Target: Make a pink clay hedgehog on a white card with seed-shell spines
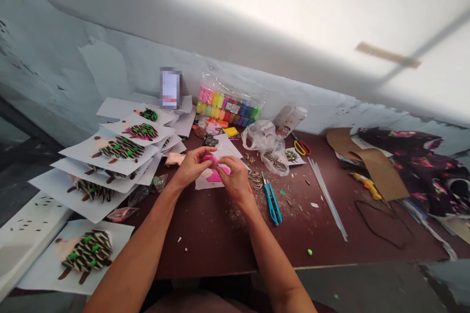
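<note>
Between the fingertips of both hands is a lump of pink modelling clay (210,159). My left hand (193,166) pinches it from the left, and my right hand (235,178) closes on it from the right. Just below lies a white paper (203,184) bearing a flattened pink clay shape (219,174), partly hidden by my right hand. Right of my right hand are striped sunflower seeds (256,179) in a loose pile and a blue utility knife (271,200). A peach clay lump (175,159) rests beside my left wrist.
Papers with seed-covered clay hedgehogs (121,149) are stacked at left, near a phone (171,88). Behind stand a pack of coloured clay (229,107) and a white bottle (293,121). Scissors (301,147), clear glue sticks (328,200) and a yellow glue gun (367,186) lie at right.
</note>
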{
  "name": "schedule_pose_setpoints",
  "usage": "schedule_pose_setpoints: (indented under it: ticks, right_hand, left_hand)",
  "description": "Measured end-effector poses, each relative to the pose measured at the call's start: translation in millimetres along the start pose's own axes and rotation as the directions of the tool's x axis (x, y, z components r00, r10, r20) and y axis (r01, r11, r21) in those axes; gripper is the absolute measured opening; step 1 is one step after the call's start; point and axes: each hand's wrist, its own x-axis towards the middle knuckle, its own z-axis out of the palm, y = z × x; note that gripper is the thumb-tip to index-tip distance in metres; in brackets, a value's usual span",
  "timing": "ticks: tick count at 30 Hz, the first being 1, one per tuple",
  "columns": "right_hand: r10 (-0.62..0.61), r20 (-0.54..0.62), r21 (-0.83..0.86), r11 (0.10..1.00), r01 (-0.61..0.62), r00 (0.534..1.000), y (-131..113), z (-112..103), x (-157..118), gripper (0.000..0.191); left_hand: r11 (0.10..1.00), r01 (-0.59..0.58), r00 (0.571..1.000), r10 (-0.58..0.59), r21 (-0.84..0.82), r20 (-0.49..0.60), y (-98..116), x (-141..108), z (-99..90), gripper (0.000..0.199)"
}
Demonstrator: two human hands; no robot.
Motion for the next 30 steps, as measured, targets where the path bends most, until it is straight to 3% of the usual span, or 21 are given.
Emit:
schedule_pose_setpoints:
  ticks: [5,9,21,26,30]
  right_hand:
    - [-0.028,-0.011,-0.053,0.998,0.027,1.000,-6.5,-3.0,-2.4,0.011]
    - [-0.028,-0.001,-0.057,0.998,0.028,1.000,-7.4,-2.6,-2.3,0.012]
    - [-0.002,-0.056,0.125,0.992,0.009,0.998,4.6,0.3,-4.7,0.007]
    - [0.031,-0.085,0.135,0.991,-0.019,0.996,-2.1,2.5,-6.5,0.012]
    - [0.099,-0.148,0.301,0.952,-0.050,0.984,-3.0,3.9,-7.4,0.007]
  left_hand:
    - [1.000,0.014,1.000,-0.013,0.026,-0.014,-2.0,1.0,-1.1,0.046]
    - [0.998,0.039,0.999,-0.038,-0.045,0.038,1.3,-2.3,-0.7,0.049]
    - [0.995,0.058,0.998,-0.056,-0.083,0.019,2.1,-2.3,1.5,0.048]
    - [1.000,-0.010,0.999,0.009,-0.013,-0.043,1.1,-0.6,5.2,0.038]
    - [1.000,-0.022,0.993,0.024,0.019,-0.116,-0.8,1.0,6.5,0.036]
